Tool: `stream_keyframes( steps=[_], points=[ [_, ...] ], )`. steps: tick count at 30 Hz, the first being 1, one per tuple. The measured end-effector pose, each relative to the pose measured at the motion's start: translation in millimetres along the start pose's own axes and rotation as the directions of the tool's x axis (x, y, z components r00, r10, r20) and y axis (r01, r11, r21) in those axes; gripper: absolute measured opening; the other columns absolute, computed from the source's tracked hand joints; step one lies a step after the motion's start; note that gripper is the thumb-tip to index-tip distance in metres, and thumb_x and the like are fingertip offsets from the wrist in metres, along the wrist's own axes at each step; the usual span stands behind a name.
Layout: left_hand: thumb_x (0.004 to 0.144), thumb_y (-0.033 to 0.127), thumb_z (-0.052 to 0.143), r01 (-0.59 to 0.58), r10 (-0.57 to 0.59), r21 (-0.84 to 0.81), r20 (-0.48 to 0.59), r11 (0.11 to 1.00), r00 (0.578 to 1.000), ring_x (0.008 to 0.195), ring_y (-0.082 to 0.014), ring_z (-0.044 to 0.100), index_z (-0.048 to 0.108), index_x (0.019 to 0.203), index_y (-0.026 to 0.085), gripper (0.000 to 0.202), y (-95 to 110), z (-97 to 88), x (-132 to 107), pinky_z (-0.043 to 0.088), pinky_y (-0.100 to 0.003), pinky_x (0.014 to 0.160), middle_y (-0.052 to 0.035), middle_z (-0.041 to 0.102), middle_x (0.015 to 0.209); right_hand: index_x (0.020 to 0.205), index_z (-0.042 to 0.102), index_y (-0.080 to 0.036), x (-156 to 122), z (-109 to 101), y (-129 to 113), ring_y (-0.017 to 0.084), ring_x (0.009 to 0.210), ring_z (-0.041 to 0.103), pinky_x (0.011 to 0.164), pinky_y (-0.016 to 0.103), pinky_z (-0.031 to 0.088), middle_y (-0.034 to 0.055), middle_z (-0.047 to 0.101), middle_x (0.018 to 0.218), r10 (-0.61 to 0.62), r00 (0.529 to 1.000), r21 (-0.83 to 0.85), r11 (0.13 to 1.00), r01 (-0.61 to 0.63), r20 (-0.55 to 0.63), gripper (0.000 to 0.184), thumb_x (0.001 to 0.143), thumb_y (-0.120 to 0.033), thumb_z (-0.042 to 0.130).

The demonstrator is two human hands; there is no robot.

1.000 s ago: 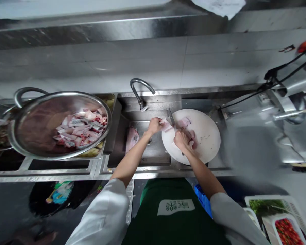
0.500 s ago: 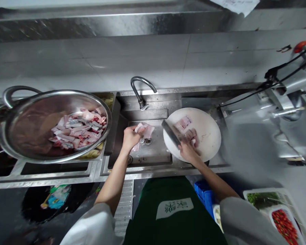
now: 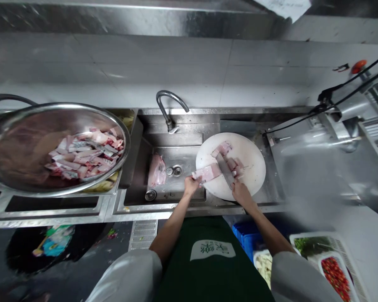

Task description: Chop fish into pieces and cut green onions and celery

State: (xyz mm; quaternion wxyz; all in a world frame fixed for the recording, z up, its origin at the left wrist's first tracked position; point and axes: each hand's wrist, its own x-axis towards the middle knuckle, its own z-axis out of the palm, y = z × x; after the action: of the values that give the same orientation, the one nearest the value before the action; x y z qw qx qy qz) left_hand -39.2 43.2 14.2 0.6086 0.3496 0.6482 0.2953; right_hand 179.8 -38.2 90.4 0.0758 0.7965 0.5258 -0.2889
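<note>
A large steel bowl of cut fish stands left of the sink; the round white cutting board overlaps the sink's right side. On the board, the kitchen knife, its handle wrapped by the right hand's fingers, meets the right end of a fish strip. The left hand's fingers pinch the opposite, overhanging end. Wet flesh could slip from this pinch, dropping sinkward or skewing the cut.

Your apron is dark green with a white patch that has green writing, your sleeves are whitish, your fish strip is pale pink, your knife is grey, and your board is white.
</note>
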Motion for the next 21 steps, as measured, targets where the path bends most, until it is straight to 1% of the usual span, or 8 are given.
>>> stream_keyframes(
  steps=[2, 5, 8, 10, 12, 15, 17, 21],
  points=[
    [0.076, 0.023, 0.081, 0.018, -0.019, -0.004, -0.022, 1.0, 1.0, 0.044, -0.011, 0.057, 0.069, 0.069, 0.014, 0.017, -7, -6.7, 0, 0.049, -0.022, 0.045, 0.0034, 0.062, 0.054, 0.153, 0.041, -0.005, -3, -16, -14, 0.031, 0.104, 0.072, 0.085, 0.035, 0.049, 0.0217, 0.073, 0.115, -0.021, 0.999, -0.022, 1.0, 0.021, -0.034, 0.05, 0.107, -0.024, 0.037],
    [0.078, 0.02, 0.081, 0.051, -0.052, -0.034, -0.007, 0.998, 0.999, 0.044, -0.0092, 0.056, 0.07, 0.071, 0.013, 0.015, -9, -14.1, 2, 0.048, -0.02, 0.044, 0.0026, 0.065, 0.058, 0.151, 0.042, -0.004, -4, -44, -38, 0.032, 0.102, 0.072, 0.086, 0.038, 0.05, 0.0231, 0.072, 0.112, -0.081, 0.972, -0.031, 0.997, 0.076, -0.221, 0.049, 0.109, -0.026, 0.03],
    [0.078, 0.019, 0.082, 0.073, -0.072, -0.058, 0.007, 0.996, 0.997, 0.044, -0.0098, 0.057, 0.069, 0.071, 0.013, 0.015, -10, -13.2, 3, 0.049, -0.021, 0.045, 0.0021, 0.065, 0.059, 0.142, 0.048, -0.002, 1, -50, -58, 0.033, 0.101, 0.071, 0.085, 0.038, 0.051, 0.0251, 0.072, 0.109, -0.097, 0.918, 0.003, 0.994, 0.106, -0.384, 0.048, 0.11, -0.03, 0.025],
    [0.079, 0.018, 0.08, 0.081, -0.08, -0.068, 0.016, 0.994, 0.997, 0.043, -0.0101, 0.057, 0.069, 0.069, 0.013, 0.016, -11, -11.4, 3, 0.048, -0.021, 0.044, 0.0022, 0.064, 0.056, 0.138, 0.05, -0.001, 7, -37, -64, 0.032, 0.103, 0.071, 0.084, 0.036, 0.051, 0.0259, 0.072, 0.11, -0.072, 0.941, 0.026, 0.996, 0.085, -0.332, 0.045, 0.109, -0.026, 0.027],
    [0.08, 0.018, 0.079, 0.084, -0.082, -0.078, 0.027, 0.993, 0.996, 0.042, -0.01, 0.055, 0.069, 0.067, 0.013, 0.017, -10, -11.3, 3, 0.048, -0.021, 0.044, 0.0021, 0.063, 0.054, 0.134, 0.054, -0.002, 14, -21, -63, 0.029, 0.106, 0.071, 0.085, 0.033, 0.051, 0.0253, 0.073, 0.113, -0.053, 0.984, 0.023, 0.998, 0.057, -0.168, 0.039, 0.106, -0.019, 0.034],
    [0.08, 0.017, 0.08, 0.094, -0.088, -0.084, 0.074, 0.992, 0.993, 0.042, -0.0099, 0.055, 0.068, 0.066, 0.013, 0.018, -7, -15.2, 3, 0.048, -0.022, 0.044, 0.0009, 0.064, 0.054, 0.126, 0.06, -0.004, 23, -16, -53, 0.028, 0.109, 0.071, 0.088, 0.031, 0.05, 0.0236, 0.073, 0.113, -0.049, 0.999, -0.027, 0.998, 0.05, 0.005, 0.031, 0.104, -0.015, 0.041],
    [0.08, 0.016, 0.08, 0.104, -0.093, -0.087, 0.115, 0.991, 0.989, 0.044, -0.0101, 0.056, 0.069, 0.067, 0.012, 0.018, -6, -18.7, 3, 0.05, -0.022, 0.045, -0.0001, 0.066, 0.056, 0.125, 0.06, -0.004, 23, -29, -48, 0.029, 0.111, 0.07, 0.091, 0.033, 0.049, 0.0241, 0.072, 0.116, -0.095, 0.994, -0.053, 0.994, 0.092, -0.055, 0.031, 0.105, -0.017, 0.041],
    [0.081, 0.014, 0.079, 0.114, -0.099, -0.104, 0.142, 0.988, 0.985, 0.045, -0.0102, 0.057, 0.069, 0.068, 0.012, 0.017, -8, -21.4, 3, 0.051, -0.022, 0.047, 0.0006, 0.065, 0.054, 0.134, 0.054, -0.003, 14, -47, -57, 0.033, 0.106, 0.069, 0.09, 0.038, 0.051, 0.026, 0.07, 0.117, -0.158, 0.93, -0.071, 0.987, 0.142, -0.331, 0.04, 0.108, -0.025, 0.033]
  ],
)
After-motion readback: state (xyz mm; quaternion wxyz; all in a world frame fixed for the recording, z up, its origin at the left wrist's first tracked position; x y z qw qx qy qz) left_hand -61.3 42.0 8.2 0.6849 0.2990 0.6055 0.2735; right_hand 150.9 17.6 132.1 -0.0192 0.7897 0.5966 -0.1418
